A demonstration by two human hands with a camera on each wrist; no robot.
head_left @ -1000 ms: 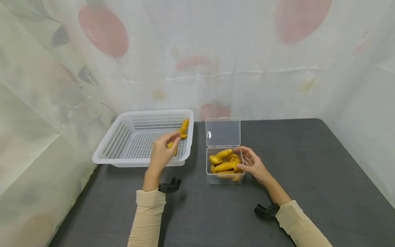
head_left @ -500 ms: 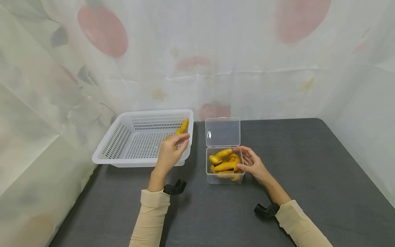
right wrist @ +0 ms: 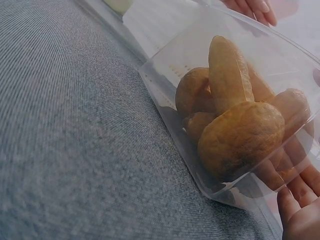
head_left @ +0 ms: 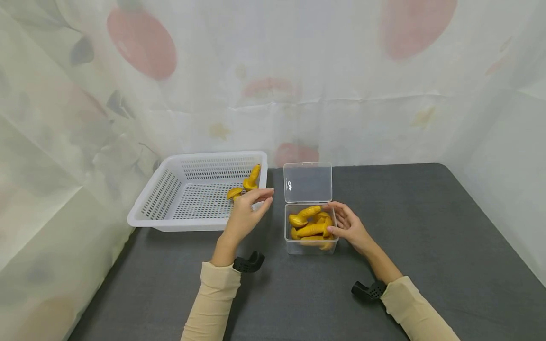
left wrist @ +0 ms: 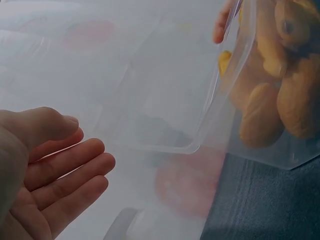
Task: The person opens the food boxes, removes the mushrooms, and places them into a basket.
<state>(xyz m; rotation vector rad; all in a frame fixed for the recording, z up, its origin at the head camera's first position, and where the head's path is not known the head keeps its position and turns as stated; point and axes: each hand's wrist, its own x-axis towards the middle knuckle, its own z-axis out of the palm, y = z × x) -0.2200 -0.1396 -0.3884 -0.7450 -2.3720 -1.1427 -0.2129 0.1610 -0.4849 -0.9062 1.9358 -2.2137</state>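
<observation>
My left hand (head_left: 246, 215) is over the right edge of the white basket (head_left: 142, 220), its fingers slightly bent and nothing in them. Two yellow toy mushrooms lie in that basket: one mushroom (head_left: 252, 178) leans at the right wall, another mushroom (head_left: 233, 192) lies nearer, partly hidden by the hand. My right hand (head_left: 351, 227) holds the right side of a clear plastic box (head_left: 309, 247), thumb and fingers curved about its wall. Several yellow mushrooms (right wrist: 242, 135) fill the box. In the left wrist view, the left hand (left wrist: 60, 175) is apart from the box.
The box's hinged lid (head_left: 308, 182) stands raised at the back. A dark grey cloth (head_left: 409, 213) covers the table. Behind it hangs a pale curtain (head_left: 341, 128) with fruit prints.
My left hand has moved right from inside the basket to past its right edge, uncovering more of the mushrooms there. The right hand and the box have stayed in place.
</observation>
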